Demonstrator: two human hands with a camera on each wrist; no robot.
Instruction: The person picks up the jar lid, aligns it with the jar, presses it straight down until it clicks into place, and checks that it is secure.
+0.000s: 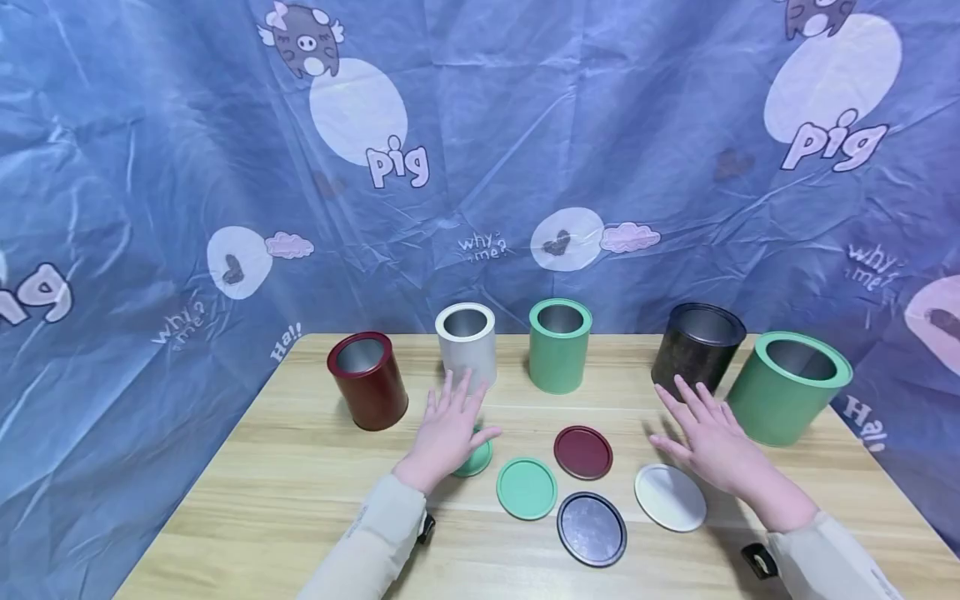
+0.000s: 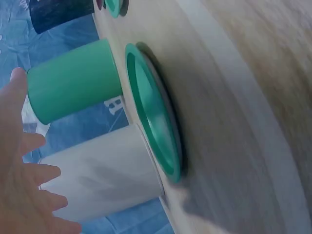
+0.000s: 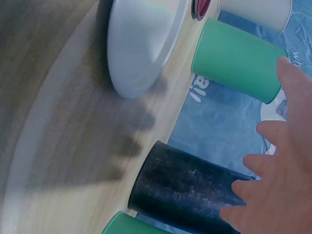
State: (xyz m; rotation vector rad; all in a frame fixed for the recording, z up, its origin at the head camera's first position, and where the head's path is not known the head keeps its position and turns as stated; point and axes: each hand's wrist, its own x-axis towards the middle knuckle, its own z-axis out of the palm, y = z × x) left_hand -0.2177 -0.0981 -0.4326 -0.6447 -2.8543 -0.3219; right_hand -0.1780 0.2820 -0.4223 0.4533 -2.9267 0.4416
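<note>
Reference item: the round dark red metal lid [image 1: 583, 452], lying on the pale wood-grain table [image 1: 247, 500].

Stage, in my judgement: before any grip. Five lids lie loose and five cans stand open-topped. Left of the reference is a round green metal lid [image 1: 478, 460], partly hidden by my hand. Nearer me are a flat round green lid [image 1: 527, 489] to its left, a round black metal lid [image 1: 592, 530], and a round white metal lid [image 1: 671, 497] to its right. Beyond it, leftward, stand a dark red cylindrical can [image 1: 372, 392], a white cylindrical can [image 1: 471, 354] and a slim green cylindrical can [image 1: 559, 358]; rightward, a black cylindrical can [image 1: 690, 354] and a wide green cylindrical can [image 1: 780, 404].

Any lift would call for curling my fingers under a rim.

Hands: my left hand [image 1: 446, 433], left of the reference, has fingers and thumb spread apart, holding nothing. My right hand [image 1: 708, 446], to its right, is likewise spread and holds nothing. Fingertips overlap the white and black cans in view; contact I cannot tell.
</note>
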